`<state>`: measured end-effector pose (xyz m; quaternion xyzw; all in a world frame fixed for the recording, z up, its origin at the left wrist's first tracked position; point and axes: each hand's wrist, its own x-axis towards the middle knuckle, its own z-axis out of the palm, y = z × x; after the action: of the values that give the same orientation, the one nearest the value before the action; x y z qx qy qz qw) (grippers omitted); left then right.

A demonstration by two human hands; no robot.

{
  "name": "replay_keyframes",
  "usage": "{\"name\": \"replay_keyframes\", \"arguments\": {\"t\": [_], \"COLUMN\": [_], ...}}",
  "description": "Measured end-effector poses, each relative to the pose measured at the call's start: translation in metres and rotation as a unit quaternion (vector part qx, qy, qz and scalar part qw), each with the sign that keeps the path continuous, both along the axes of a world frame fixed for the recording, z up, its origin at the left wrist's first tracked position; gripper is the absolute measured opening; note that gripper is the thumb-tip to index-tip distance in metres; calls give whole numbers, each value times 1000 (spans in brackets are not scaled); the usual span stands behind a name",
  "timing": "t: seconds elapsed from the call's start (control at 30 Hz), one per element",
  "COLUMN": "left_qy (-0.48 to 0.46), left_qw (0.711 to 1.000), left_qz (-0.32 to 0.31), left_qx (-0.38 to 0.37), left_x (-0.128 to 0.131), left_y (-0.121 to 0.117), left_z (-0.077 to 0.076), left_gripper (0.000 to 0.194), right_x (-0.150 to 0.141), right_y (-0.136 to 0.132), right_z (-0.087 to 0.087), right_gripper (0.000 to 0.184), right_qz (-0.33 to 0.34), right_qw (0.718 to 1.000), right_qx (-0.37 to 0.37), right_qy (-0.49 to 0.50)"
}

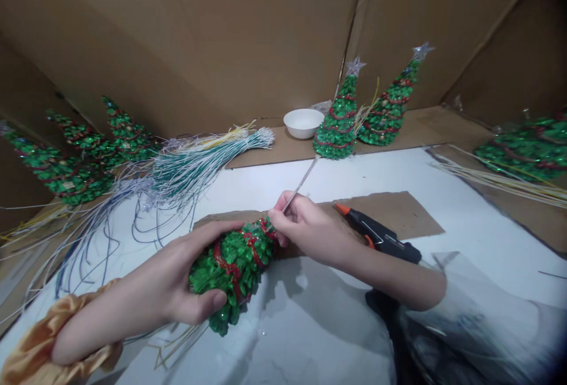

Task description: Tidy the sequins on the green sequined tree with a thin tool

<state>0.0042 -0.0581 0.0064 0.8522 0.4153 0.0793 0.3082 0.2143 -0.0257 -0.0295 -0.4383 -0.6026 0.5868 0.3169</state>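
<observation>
The green tree (239, 258) lies over the surface (385, 172), long axis running from our left hand (183, 279), its grip curled round the broad end, to our right hand (305, 222) (pinching a thin stick (303, 178)).

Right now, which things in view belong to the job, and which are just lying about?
In the job:
tree, in the left hand
thin stick, in the right hand

Probably just lying about:
glue gun, not in hand
white bowl
bundle of strands
two star-topped trees

craft workshop, with glue gun (384, 234) and bundled strands (199, 162)
</observation>
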Motion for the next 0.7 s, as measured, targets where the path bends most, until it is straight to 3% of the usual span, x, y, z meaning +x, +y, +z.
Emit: {"name": "replay_keyframes", "arguments": {"t": [0.17, 0.7], "left_qy": [-1, 2], "left_qw": [1000, 1000], "left_qz": [1, -2], "left_qx": [-6, -13], "left_x": [0, 1], "left_y": [-1, 0], "left_z": [0, 1], "left_gripper": [67, 66], "right_x": [0, -2], "right_y": [-1, -1], "right_z": [7, -3], "right_gripper": [17, 14], "right_qz": [15, -18], "right_qw": [999, 999], "right_qx": [-40, -16], "right_qy": [-10, 25]}}
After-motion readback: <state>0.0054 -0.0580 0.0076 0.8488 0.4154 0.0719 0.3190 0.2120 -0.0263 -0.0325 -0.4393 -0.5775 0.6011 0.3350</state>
